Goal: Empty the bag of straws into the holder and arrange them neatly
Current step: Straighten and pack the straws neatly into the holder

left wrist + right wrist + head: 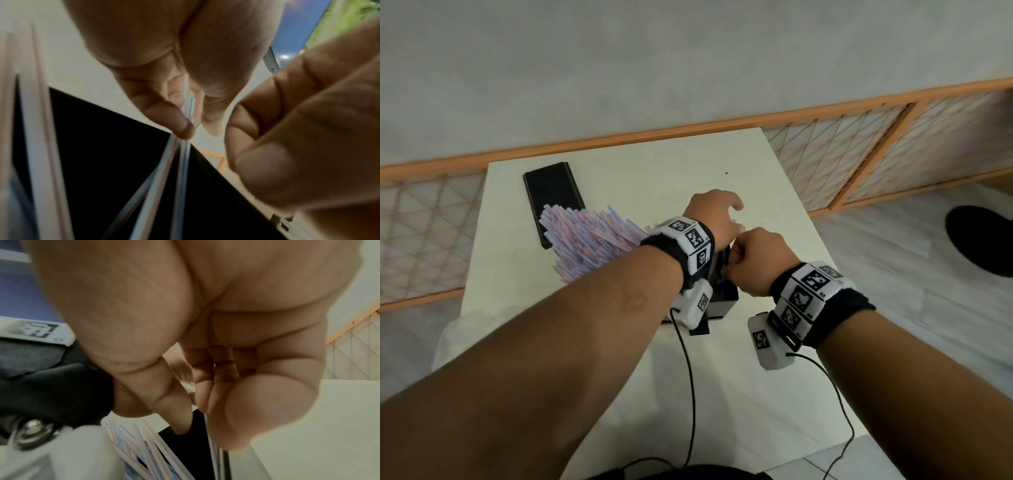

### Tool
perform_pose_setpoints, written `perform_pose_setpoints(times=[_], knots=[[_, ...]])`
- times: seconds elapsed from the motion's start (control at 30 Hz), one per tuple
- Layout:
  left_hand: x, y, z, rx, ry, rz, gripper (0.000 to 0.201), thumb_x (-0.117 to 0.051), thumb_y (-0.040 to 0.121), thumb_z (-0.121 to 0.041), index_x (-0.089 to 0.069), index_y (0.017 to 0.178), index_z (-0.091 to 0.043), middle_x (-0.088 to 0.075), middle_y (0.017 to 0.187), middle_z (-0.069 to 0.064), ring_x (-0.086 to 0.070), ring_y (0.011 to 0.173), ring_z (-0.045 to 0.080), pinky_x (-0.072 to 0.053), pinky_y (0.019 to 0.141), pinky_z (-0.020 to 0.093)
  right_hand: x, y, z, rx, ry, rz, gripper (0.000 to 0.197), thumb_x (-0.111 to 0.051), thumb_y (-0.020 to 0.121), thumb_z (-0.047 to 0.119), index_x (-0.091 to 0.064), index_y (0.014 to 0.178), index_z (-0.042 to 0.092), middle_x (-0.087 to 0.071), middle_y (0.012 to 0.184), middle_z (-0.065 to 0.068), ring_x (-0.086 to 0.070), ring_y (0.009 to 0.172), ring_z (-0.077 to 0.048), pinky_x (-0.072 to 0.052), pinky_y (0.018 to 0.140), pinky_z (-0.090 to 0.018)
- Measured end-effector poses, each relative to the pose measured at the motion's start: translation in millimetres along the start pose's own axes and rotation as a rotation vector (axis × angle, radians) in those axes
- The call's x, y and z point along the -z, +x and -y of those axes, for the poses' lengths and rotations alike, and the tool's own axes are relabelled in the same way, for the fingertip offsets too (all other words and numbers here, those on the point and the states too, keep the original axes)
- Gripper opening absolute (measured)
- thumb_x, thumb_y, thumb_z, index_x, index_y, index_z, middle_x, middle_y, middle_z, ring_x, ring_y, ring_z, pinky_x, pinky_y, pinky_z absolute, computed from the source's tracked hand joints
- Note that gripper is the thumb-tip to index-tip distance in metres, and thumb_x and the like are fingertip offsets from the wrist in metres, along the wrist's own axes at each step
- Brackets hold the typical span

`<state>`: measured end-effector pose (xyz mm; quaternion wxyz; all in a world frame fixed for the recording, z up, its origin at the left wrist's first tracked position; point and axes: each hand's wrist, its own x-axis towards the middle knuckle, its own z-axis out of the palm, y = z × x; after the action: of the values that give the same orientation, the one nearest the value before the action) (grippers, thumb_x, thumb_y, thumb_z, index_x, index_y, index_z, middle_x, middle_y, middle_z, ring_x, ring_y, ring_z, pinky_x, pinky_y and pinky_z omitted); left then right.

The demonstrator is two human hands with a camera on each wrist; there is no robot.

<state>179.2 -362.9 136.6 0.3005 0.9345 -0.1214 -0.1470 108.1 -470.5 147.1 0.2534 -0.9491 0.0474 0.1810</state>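
A black box holder [726, 298] stands on the white table [739, 394], mostly hidden under my wrists. A big fan of paper-wrapped straws [592, 240] leans out of it to the left. My left hand [732, 219] is over the holder's mouth; in the left wrist view it [189, 126] pinches a few straws [183, 159] that run down into the black holder [107, 146]. My right hand [736, 257] is curled into a fist at the holder's right rim. In the right wrist view its fingers [207, 394] close round thin straws [214, 449] along the holder's wall [180, 449]. No bag is in view.
A flat black lid [551, 195] lies at the back left of the table, partly under the straw tips. Two wrist-camera cables [690, 394] trail over the table's near part. An orange-framed lattice panel [859, 154] runs behind the table; a dark round object [979, 236] lies on the floor at right.
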Motion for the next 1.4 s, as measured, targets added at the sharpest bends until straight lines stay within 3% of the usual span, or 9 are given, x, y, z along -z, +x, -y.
perform_pose_setpoints(times=[0.13, 0.3, 0.4, 0.6, 0.73, 0.87, 1.03, 1.2, 1.4], knots=[[9, -5, -10, -0.129, 0.107, -0.049, 0.008, -0.071, 0.089, -0.018, -0.072, 0.092, -0.01, -0.064, 0.088, -0.002, -0.064, 0.091, 0.022, -0.042, 0.073, 0.023, 2, 7, -9, -0.076, 0.043, -0.069, 0.018, -0.069, 0.079, 0.026, -0.064, 0.082, 0.009, -0.071, 0.083, -0.008, -0.066, 0.07, -0.023, -0.054, 0.057, -0.029], [60, -38, -18, -0.24, 0.02, -0.234, 0.008, -0.073, 0.086, -0.024, -0.07, 0.082, -0.017, -0.056, 0.067, -0.015, -0.055, 0.066, 0.004, -0.038, 0.059, 0.008, 3, 12, -5, 0.075, 0.083, -0.159, 0.057, -0.071, 0.081, 0.052, -0.053, 0.122, 0.016, -0.059, 0.111, 0.002, -0.058, 0.099, -0.018, -0.042, 0.076, -0.029], [85, -66, -8, -0.239, -0.136, -0.341, 0.011, -0.074, 0.085, -0.026, -0.07, 0.079, -0.019, -0.06, 0.062, -0.014, -0.063, 0.063, 0.005, -0.048, 0.062, 0.019, 1, 13, 14, 0.281, 0.184, -0.141, 0.031, -0.063, 0.092, 0.043, -0.062, 0.111, 0.018, -0.065, 0.099, 0.004, -0.059, 0.089, -0.017, -0.046, 0.08, -0.033], [97, -108, 37, -0.278, -0.061, -0.619, 0.023, -0.073, 0.085, -0.036, -0.068, 0.086, -0.013, -0.065, 0.082, -0.009, -0.057, 0.077, 0.012, -0.04, 0.069, 0.023, -30, 12, 47, 0.458, 0.233, 0.011, 0.032, -0.045, 0.103, 0.037, -0.044, 0.075, 0.022, -0.046, 0.06, 0.007, -0.043, 0.055, -0.011, -0.034, 0.059, -0.031], [103, -125, 67, -0.264, -0.051, -0.872, 0.035, -0.067, 0.089, -0.035, -0.062, 0.109, -0.007, -0.054, 0.107, -0.008, -0.05, 0.101, 0.016, -0.037, 0.084, 0.018, -53, 9, 56, 0.42, 0.046, 0.035, 0.034, -0.067, 0.088, 0.047, -0.044, 0.076, 0.024, -0.047, 0.069, 0.008, -0.044, 0.062, -0.011, -0.029, 0.055, -0.023], [94, -142, 112, 0.061, -0.461, -1.037, 0.053, -0.065, 0.086, -0.041, -0.049, 0.124, -0.009, -0.051, 0.121, 0.0, -0.05, 0.112, 0.014, -0.037, 0.089, 0.011, -48, 12, 40, 0.216, -0.122, 0.008, 0.079, -0.084, 0.058, 0.063, -0.049, 0.108, 0.014, -0.054, 0.102, 0.0, -0.053, 0.091, -0.019, -0.043, 0.069, -0.025], [60, -135, 138, 0.526, -1.187, -0.918, 0.046, -0.061, 0.07, -0.06, -0.049, 0.095, -0.024, -0.046, 0.098, -0.005, -0.047, 0.091, 0.017, -0.037, 0.088, 0.03, -61, 36, 42, 0.099, -0.158, 0.318, 0.117, -0.063, 0.04, 0.094, -0.051, 0.127, 0.016, -0.063, 0.118, 0.0, -0.062, 0.103, -0.019, -0.053, 0.09, -0.035], [34, -131, 137, 0.435, -1.526, -0.775, 0.058, -0.06, 0.089, -0.061, -0.061, 0.117, -0.01, -0.069, 0.116, 0.011, -0.068, 0.105, 0.026, -0.054, 0.098, 0.05, -74, 38, 42, 0.211, -0.112, 0.416, 0.117, -0.052, 0.043, 0.102, -0.044, 0.134, 0.029, -0.064, 0.12, 0.009, -0.064, 0.103, -0.013, -0.052, 0.096, -0.036], [28, -130, 134, 0.399, -1.405, -0.746, 0.094, -0.076, 0.064, -0.077, -0.06, 0.128, -0.01, -0.07, 0.126, 0.007, -0.065, 0.12, 0.025, -0.047, 0.107, 0.052, -82, 38, 44, 0.262, -0.081, 0.385, 0.11, -0.061, 0.04, 0.097, -0.047, 0.128, 0.033, -0.062, 0.111, 0.017, -0.061, 0.098, -0.004, -0.049, 0.085, -0.023]])
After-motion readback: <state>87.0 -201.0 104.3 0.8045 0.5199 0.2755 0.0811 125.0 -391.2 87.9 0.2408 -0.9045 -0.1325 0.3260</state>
